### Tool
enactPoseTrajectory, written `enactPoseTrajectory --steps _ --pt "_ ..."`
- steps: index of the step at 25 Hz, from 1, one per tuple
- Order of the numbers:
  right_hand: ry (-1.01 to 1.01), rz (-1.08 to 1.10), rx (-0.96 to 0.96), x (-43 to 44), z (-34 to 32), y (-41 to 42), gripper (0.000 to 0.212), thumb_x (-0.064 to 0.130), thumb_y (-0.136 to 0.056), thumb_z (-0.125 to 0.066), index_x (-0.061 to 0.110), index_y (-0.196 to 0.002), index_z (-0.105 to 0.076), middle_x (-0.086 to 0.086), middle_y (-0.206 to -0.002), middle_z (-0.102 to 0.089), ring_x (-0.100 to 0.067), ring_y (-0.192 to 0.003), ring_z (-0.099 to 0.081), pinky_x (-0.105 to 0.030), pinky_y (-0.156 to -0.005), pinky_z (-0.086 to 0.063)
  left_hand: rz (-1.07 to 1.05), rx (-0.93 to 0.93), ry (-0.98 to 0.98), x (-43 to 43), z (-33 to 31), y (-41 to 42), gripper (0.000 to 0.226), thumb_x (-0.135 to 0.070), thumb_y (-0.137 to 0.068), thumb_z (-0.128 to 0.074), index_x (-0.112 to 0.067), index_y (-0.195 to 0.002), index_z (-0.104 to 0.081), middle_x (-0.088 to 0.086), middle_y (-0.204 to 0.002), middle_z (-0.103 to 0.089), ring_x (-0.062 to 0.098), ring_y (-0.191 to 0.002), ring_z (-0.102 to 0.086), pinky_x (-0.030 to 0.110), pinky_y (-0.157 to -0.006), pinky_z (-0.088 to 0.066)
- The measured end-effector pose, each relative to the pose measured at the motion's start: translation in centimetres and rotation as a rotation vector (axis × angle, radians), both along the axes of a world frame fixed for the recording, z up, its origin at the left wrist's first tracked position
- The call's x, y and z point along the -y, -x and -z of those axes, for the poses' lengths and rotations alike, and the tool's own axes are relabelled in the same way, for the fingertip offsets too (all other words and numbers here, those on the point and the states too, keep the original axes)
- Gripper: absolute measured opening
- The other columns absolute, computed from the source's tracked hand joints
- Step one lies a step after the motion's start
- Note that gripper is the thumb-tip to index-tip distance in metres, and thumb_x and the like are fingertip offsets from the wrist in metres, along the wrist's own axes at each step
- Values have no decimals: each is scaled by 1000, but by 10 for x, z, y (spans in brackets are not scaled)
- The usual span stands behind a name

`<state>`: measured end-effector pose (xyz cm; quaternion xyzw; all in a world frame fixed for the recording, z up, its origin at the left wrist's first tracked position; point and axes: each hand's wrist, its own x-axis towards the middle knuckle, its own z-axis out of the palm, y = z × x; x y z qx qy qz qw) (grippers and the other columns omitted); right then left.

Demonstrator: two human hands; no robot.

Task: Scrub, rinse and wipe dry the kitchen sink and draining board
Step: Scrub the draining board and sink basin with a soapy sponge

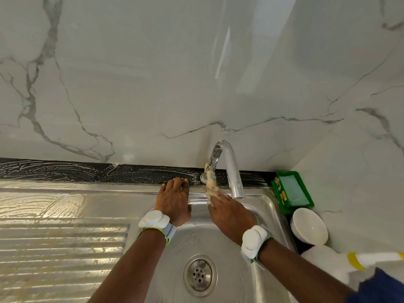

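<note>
The sink (207, 243) is lying directly under both grips, its basin wet and its drain strainer (200, 274) sitting nearer the person than either wrist. The draining board (54, 237) is stretching away to the outer side of the left grip (173, 200), streaked with suds. That left grip is resting on the sink's rear rim, fingers bent over the edge and holding nothing. The right grip (229, 217) is reaching forward with fingers stretched out under the tap (231, 169), where water is running over a pale soggy wad (212, 185) at its fingertips; whether it is pinching that wad or only touching it, I cannot tell. Beyond the left fingertips a dark strip of tabletop (65, 170) is carrying soap swirls. To the outer side of the right grip a green tray (291, 191) and a white bowl (309, 226) are sitting in the corner.

The likely trouble is the wad slipping from wet fingers into the basin, or the stream splashing off the knuckles onto the tray and bowl. Suds on the board and strip are likely drying into streaks while rinsing is waiting.
</note>
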<state>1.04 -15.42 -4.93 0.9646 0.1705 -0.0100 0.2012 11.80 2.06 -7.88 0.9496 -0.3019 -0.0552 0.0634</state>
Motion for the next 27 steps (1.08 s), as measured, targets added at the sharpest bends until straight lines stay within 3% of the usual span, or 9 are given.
enactPoseTrajectory --steps 3,5,9,12,16,20,23,25,27 --pt "-727 317 229 -2 1 30 41 5 -90 -40 17 -113 -72 -5 -128 -64 -19 -117 -60 -30 -99 -51 6 -29 -32 0 -6 2 90 -50 -92 -59 -13 -163 -19 5 -159 -29 29 -149 -28 50 -126 -18" --pt "-1048 564 259 -9 -12 53 46 -3 -87 -49 26 -110 -75 6 -121 -64 -10 -107 -62 -25 -91 -53 4 -60 -28 -1 -10 12 89 -49 -95 -57 -15 -165 -13 4 -167 -19 28 -156 -16 54 -128 -9" --pt "-1550 1003 174 -6 -28 80 39 4 -83 -55 28 -102 -78 12 -93 -75 -12 -86 -72 -30 -76 -61 -23 -121 61 -5 -10 44 79 -51 -98 -55 -22 -163 -20 4 -170 -16 27 -157 -16 53 -125 -19" --pt "-1572 1133 143 17 -41 93 22 30 -78 -58 30 -86 -78 6 -89 -76 -22 -90 -71 -46 -89 -56 19 -151 129 0 -2 72 74 -49 -97 -56 -24 -161 -27 2 -168 -24 26 -154 -24 47 -122 -29" --pt "-1235 1261 505 67 -72 91 29 14 -91 -56 21 -116 -69 -8 -112 -71 -34 -107 -65 -36 -88 -48 14 -198 262 18 2 93 66 -43 -97 -60 -21 -157 -39 3 -160 -38 26 -147 -37 44 -117 -38" --pt "-1255 1348 737 114 -80 61 22 11 -87 -60 11 -104 -75 -12 -106 -73 -34 -104 -65 -30 -82 -45 -40 -248 372 33 4 108 58 -35 -96 -65 -16 -149 -51 5 -150 -49 29 -139 -45 42 -110 -46" --pt "-1203 1406 710 135 -72 34 28 17 -84 -49 8 -87 -75 -19 -96 -71 -38 -93 -64 -29 -72 -36 -68 -258 429 34 8 114 49 -35 -94 -68 -19 -140 -60 2 -143 -54 27 -133 -51 39 -106 -48" --pt "-1178 1475 665 142 -67 17 24 14 -86 -53 5 -96 -71 -21 -106 -64 -38 -97 -60 -31 -73 -31 -101 -273 440 31 13 111 46 -35 -94 -68 -22 -138 -62 0 -142 -55 23 -132 -52 37 -104 -49" --pt "-1119 1486 498 142 -59 10 27 19 -87 -58 2 -107 -67 -18 -97 -59 -39 -104 -60 -35 -84 -43 -129 -267 452 25 17 109 44 -34 -94 -69 -24 -136 -64 -3 -140 -56 21 -131 -53 35 -102 -50"
